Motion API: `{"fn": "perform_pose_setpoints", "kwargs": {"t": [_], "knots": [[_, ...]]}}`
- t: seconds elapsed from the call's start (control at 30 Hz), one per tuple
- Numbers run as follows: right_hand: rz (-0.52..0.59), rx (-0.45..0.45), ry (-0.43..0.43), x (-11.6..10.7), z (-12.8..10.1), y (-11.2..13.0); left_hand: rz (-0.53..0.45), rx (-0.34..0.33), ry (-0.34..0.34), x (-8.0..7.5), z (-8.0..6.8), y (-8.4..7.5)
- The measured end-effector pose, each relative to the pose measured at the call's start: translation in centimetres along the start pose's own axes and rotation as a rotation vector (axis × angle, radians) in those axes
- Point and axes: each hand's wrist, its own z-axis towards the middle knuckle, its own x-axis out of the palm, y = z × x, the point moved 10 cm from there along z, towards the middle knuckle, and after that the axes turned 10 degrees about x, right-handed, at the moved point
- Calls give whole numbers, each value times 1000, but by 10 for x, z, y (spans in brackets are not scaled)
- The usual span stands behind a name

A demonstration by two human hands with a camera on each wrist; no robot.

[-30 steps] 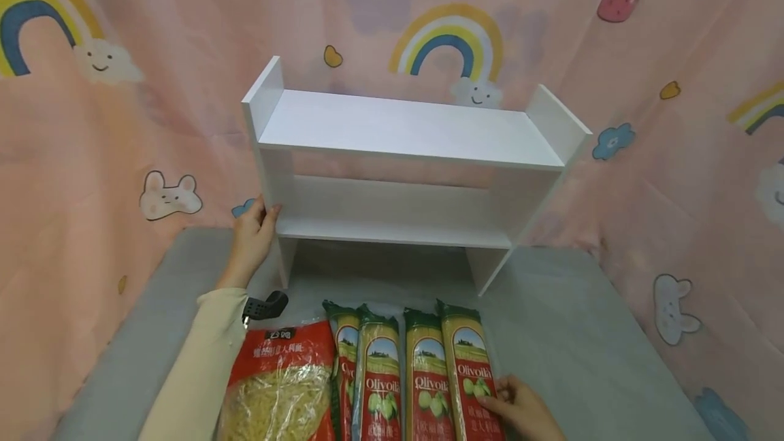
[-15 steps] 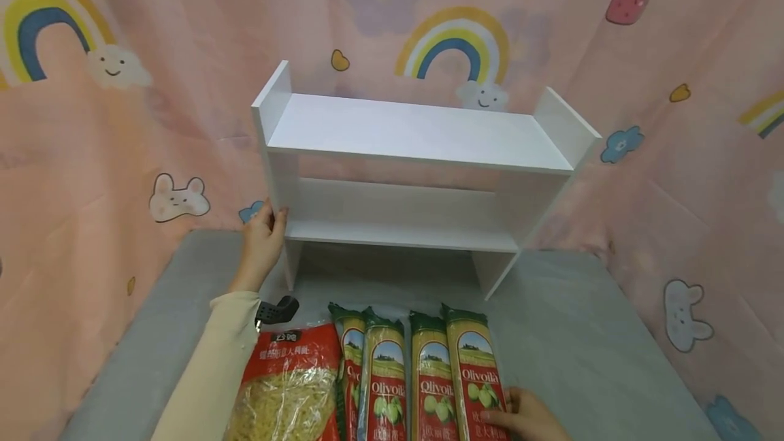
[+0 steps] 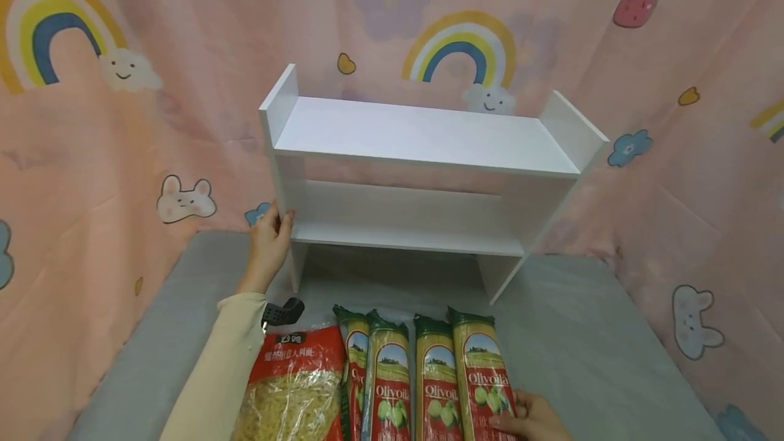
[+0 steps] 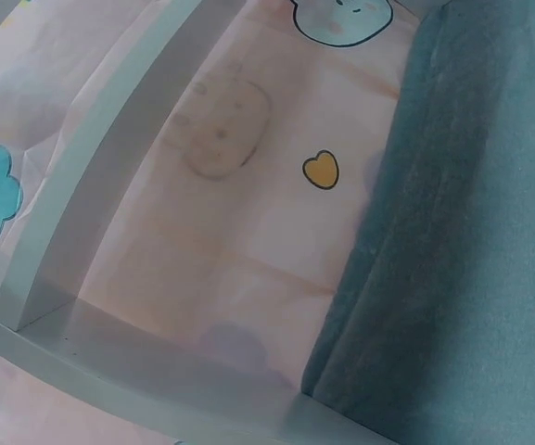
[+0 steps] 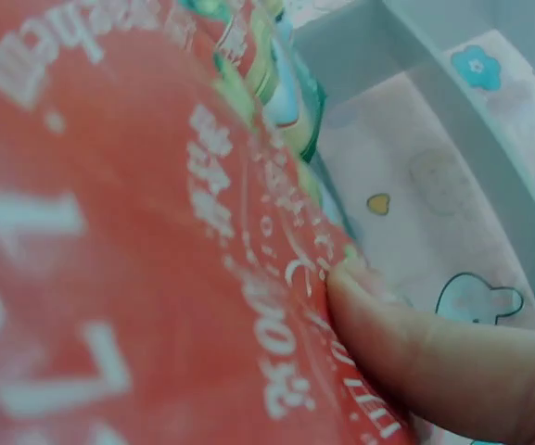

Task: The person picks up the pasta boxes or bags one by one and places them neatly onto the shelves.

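My left hand (image 3: 266,254) grips the left side panel of a white two-tier shelf (image 3: 422,136), thumb on the inner side. In the left wrist view, the shelf's boards (image 4: 91,167) fill the left, with only a sliver of hand at the edge. At the lower right, my right hand (image 3: 534,418) pinches the right edge of the rightmost spaghetti pack (image 3: 482,363), which lies on the grey surface. The right wrist view has the thumb (image 5: 434,348) pressed on that red pack (image 5: 109,250); the other fingers are hidden.
More spaghetti packs (image 3: 437,380) lie left of the held one. Beside them is a red bag of pasta (image 3: 294,386). A grey-covered table (image 3: 588,346) lies beneath everything, and a pink patterned curtain (image 3: 202,107) hangs behind the shelf.
The head view has shifted slightly, so everything appears a little farther right and lower. My right hand has slipped slightly down the pack's edge; the left hand keeps its hold on the shelf.
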Motion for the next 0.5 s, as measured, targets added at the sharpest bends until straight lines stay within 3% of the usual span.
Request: {"fn": "perform_pose_setpoints", "kwargs": {"t": [0.23,0.5], "knots": [[-67,15,-78,-1,-4,5,30,11,-3,-2,1,0],[-67,13,-102,3,-9,11,26,22,7,-1,2,-3]]}}
